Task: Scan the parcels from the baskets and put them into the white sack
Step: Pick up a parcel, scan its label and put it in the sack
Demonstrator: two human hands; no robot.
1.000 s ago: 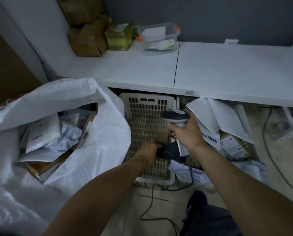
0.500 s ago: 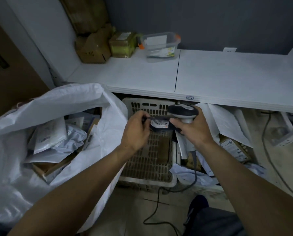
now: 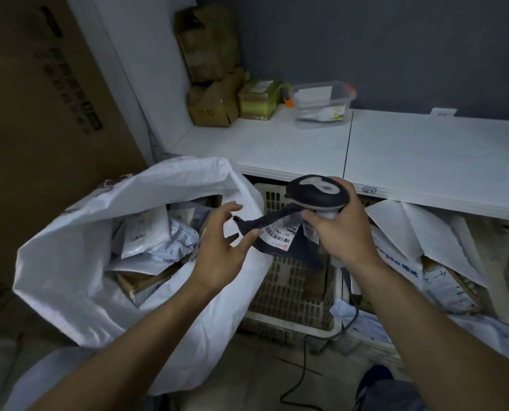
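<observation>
the parcel [image 3: 279, 235] — a dark soft bag with a white barcode label facing up — hangs in the air between the two hands, above the basket [image 3: 288, 295] and just right of the sack's mouth. the left hand [image 3: 220, 247] is spread wide with straight fingers, its thumb tip against the parcel's left edge, the other fingers clear of it. the right hand [image 3: 342, 229] is curled tight round the handle of the scanner [image 3: 318, 192], whose head sits directly over the parcel's far right corner; the right thumb lies on that end of the bag, though i cannot tell if it pins it.

the sack [image 3: 69, 277] stands open on the left, part full of white bags and a brown box. the basket sits under the bench edge, with something brown low in its right side. right of it lies a pile [image 3: 401, 232] of white bags. a cable [image 3: 300, 366] runs over the floor near the basket.

on the bench [image 3: 277, 143], far left, stand brown boxes [image 3: 214, 105] and a clear tub [image 3: 321, 103] — well apart from the hands.
</observation>
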